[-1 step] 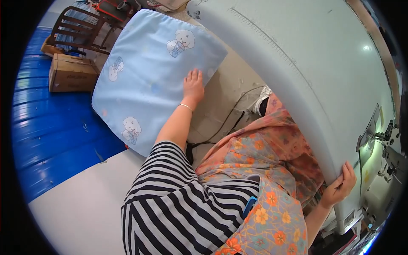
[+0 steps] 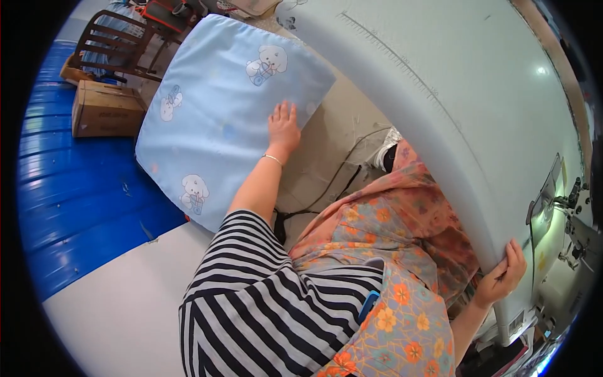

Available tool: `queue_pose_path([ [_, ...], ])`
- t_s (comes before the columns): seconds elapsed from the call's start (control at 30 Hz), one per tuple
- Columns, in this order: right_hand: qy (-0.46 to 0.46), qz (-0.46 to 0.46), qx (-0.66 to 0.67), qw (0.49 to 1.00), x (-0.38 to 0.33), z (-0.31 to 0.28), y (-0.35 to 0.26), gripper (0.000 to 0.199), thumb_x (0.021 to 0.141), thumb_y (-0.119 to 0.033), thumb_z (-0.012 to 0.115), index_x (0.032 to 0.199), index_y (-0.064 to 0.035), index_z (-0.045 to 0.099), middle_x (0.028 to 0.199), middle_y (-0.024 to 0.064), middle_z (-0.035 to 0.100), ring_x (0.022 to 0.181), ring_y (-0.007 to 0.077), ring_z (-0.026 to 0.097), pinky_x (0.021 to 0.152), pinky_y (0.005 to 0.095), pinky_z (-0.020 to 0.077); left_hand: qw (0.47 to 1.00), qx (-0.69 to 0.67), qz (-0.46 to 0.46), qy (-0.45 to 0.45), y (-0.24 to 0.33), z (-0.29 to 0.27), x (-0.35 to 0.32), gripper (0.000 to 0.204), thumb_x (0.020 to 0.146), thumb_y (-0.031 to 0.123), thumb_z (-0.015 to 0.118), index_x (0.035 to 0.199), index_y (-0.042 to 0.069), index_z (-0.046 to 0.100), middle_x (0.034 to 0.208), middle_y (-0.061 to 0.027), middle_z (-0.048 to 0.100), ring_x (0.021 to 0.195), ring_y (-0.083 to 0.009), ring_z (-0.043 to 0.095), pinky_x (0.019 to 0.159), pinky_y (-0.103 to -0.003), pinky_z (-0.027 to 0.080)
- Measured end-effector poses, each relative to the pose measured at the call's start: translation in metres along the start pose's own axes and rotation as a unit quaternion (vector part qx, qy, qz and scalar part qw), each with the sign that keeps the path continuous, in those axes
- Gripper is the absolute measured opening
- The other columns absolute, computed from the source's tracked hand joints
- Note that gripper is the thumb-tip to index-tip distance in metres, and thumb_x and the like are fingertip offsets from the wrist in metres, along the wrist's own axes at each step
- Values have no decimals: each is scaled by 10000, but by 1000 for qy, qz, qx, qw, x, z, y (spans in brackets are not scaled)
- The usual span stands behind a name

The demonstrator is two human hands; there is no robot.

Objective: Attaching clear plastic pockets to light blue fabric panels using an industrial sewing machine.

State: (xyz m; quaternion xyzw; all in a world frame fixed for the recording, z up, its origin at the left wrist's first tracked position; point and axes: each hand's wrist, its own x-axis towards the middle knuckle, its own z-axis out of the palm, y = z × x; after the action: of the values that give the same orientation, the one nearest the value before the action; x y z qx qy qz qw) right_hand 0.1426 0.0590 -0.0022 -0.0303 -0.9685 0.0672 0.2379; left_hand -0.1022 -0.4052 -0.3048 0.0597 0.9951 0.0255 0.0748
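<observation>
My left hand (image 2: 284, 129) lies flat, fingers stretched, near the right side of a light blue square cloth piece (image 2: 213, 113) printed with white cartoon puppies. This piece looks slightly padded, like a cushion or its cover. My right hand (image 2: 502, 273) rests at the near rim of a pale sewing machine table (image 2: 414, 107), its fingers stretched out on the top. A small dark mark shows between thumb and fingers; I cannot make out what it is. Right of that hand is the sewing machine (image 2: 575, 251) with its lit needle area, partly cut off by the picture's rim.
A ruler scale (image 2: 392, 56) runs along the table's edge. On the left stand a cardboard box (image 2: 110, 108) and a brown slatted chair (image 2: 116, 47), over blue sheeting (image 2: 81, 201). A white surface (image 2: 119, 308) lies at lower left. Dark cables (image 2: 333, 179) cross the floor near my foot.
My left hand has shifted very slightly to the left on the blue cloth. My right hand has stayed where it was.
</observation>
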Motion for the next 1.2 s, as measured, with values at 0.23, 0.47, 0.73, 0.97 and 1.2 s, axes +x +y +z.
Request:
queue_pose_path([
  [0.23, -6, 9, -16, 1000, -1, 0, 3, 233, 919, 38, 469, 1074, 24, 642, 1148, 162, 648, 1027, 310, 607, 921, 388, 456, 990, 95, 91, 55, 2, 9, -8, 648, 816, 176, 578, 1431, 94, 393, 1509, -165, 337, 1402, -337, 307, 1094, -578, 280],
  [0.47, 4, 11, -18, 1000, 0, 7, 3, 237, 930, 34, 467, 1085, 24, 646, 1142, 156, 655, 1026, 298, 616, 922, 373, 459, 997, -39, 23, 66, -36, -9, 8, 567, 794, 244, 649, 1311, 58, 508, 1379, -163, 507, 1271, -325, 477, 1028, -472, 408],
  [0.73, -7, 15, -3, 1000, 3, 5, 13, 249, 931, 55, 466, 1101, 32, 646, 1157, 161, 655, 1041, 279, 627, 925, 343, 480, 924, 120, 261, -252, 14, 53, -23, 383, 853, 255, 575, 1176, 59, 632, 1258, -146, 604, 1200, -316, 539, 1062, -473, 350],
  [0.97, -46, 0, 3, 999, 1, -1, 9, 259, 930, 78, 451, 1113, 38, 630, 1176, 175, 642, 1073, 284, 621, 948, 344, 481, 735, 478, 320, -359, -34, 55, -42, 422, 910, 312, 464, 1216, 104, 666, 1337, -103, 577, 1310, -313, 442, 1146, -557, 122],
  [1.2, -48, 10, -3, 999, -7, -1, 10, 254, 945, 72, 443, 1128, 42, 616, 1191, 183, 632, 1090, 293, 616, 965, 357, 473, 721, 471, 325, -390, -57, 37, -63, 376, 925, 238, 459, 1212, 122, 672, 1334, -58, 584, 1342, -342, 387, 1156, -581, 86],
])
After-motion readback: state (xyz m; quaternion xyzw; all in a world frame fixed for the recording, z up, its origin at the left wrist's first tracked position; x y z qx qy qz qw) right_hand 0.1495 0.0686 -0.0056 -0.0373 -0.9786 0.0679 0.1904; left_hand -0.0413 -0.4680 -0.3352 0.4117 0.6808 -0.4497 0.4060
